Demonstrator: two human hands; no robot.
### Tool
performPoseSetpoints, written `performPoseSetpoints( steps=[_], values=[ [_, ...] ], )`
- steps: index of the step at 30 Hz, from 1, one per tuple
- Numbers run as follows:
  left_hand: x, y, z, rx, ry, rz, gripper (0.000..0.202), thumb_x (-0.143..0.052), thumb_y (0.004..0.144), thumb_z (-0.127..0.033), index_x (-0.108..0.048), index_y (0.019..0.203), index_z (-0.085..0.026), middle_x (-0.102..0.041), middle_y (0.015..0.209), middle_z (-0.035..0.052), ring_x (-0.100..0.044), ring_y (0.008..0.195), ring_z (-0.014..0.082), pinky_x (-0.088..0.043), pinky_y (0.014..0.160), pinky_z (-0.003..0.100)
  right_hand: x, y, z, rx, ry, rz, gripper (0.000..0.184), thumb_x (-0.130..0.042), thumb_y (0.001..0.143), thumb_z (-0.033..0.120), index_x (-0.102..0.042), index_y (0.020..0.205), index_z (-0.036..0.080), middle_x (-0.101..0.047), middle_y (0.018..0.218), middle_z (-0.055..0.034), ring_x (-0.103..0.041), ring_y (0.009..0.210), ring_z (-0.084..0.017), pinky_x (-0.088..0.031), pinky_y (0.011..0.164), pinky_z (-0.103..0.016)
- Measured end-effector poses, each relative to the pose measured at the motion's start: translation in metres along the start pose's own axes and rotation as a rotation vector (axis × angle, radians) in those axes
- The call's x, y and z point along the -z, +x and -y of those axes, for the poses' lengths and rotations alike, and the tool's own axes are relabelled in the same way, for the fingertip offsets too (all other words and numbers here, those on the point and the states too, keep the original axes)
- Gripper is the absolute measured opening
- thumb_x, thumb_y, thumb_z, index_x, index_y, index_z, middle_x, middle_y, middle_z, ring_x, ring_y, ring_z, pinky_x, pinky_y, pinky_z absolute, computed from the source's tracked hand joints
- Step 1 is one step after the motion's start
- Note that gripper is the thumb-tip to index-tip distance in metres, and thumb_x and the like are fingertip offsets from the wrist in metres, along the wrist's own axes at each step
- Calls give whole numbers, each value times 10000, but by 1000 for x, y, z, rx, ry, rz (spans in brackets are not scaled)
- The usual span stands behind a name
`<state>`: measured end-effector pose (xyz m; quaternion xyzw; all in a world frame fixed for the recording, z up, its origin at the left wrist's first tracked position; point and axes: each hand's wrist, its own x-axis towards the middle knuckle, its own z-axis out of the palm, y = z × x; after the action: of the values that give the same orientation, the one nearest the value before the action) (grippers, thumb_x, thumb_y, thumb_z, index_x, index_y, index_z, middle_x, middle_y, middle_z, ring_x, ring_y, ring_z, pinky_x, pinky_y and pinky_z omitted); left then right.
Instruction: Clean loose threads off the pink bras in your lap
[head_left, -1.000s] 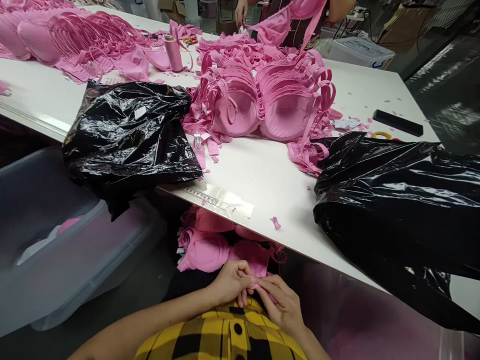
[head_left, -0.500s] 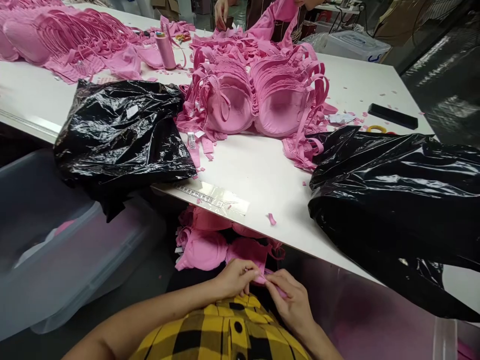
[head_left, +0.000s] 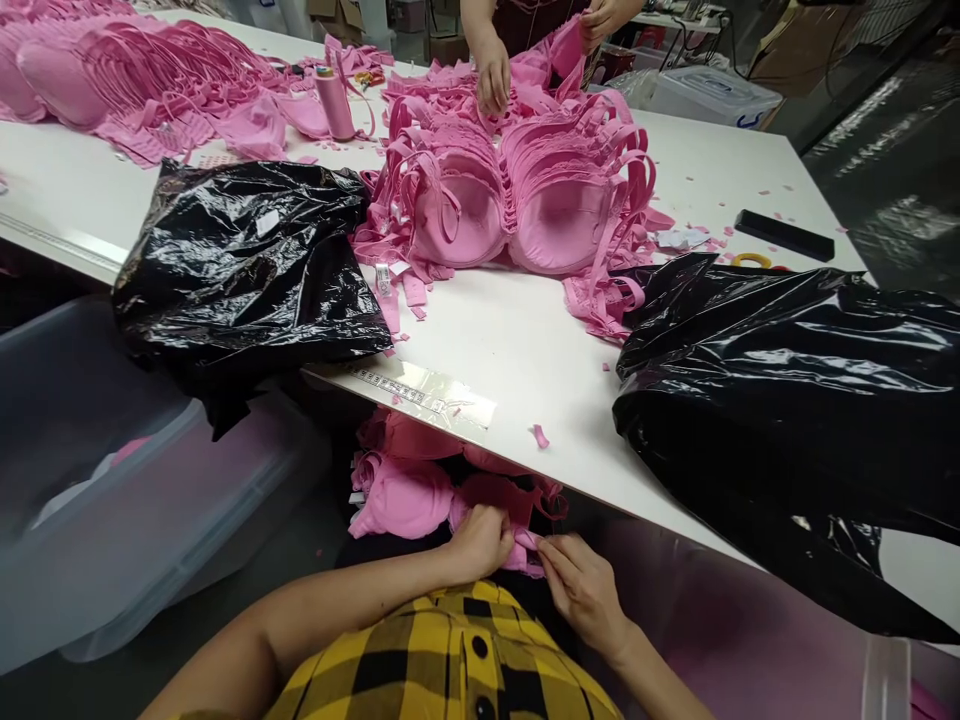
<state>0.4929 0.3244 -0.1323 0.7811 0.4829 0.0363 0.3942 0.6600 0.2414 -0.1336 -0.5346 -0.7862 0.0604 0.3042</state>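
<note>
A pink bra [head_left: 411, 497] lies across my lap, below the table edge, with more pink cups behind it. My left hand [head_left: 484, 540] is closed on the bra near its right-hand cup; the fingertips are turned away from view. Between finger and thumb, my right hand [head_left: 581, 582] pinches the end of the bra's pink band [head_left: 527, 540]. The band stretches between the two hands. On the table ahead stands a row of nested pink bras [head_left: 465, 225], their straps looping up at both sides.
Black plastic bags hang over the table edge at left [head_left: 255, 265] and right [head_left: 787, 390]. A tape measure [head_left: 397, 387] is fixed along the edge. A thread cone [head_left: 334, 104] stands behind. Clear bins [head_left: 150, 520] sit below left. Across the table, a co-worker's hands [head_left: 493, 78] handle pink bras.
My left hand has turned over into a fist and shifted slightly up. My right hand has moved a little right. The co-worker's hand has come forward over the bras.
</note>
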Motion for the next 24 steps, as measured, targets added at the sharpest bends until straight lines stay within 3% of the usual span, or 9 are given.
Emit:
performPoseSetpoints(
  steps=[8,15,24],
  values=[
    [3,5,-3,46,-22,12,240,-503,780,-313,-665,785,-137,-667,739,75,-589,687,192,-409,609,272,0,1,-7,82,-36,-19,246,-479,834,66,-618,1010,165,-640,789,-62,-569,681,-146,-481,608,-252],
    [-7,11,-7,43,-54,27,186,-498,717,-157,-679,747,-128,-665,725,78,-572,670,183,-387,607,264,4,-1,-7,129,-15,-60,256,-492,821,40,-593,1030,148,-632,794,-73,-554,678,-146,-478,600,-257],
    [7,-1,-9,-2,-149,-43,196,-451,717,-133,-644,689,-122,-534,556,-9,-451,541,108,-282,518,228,-6,7,-3,142,-4,-80,263,-468,830,46,-596,1030,159,-636,795,-78,-568,697,-158,-488,604,-272]
  ],
)
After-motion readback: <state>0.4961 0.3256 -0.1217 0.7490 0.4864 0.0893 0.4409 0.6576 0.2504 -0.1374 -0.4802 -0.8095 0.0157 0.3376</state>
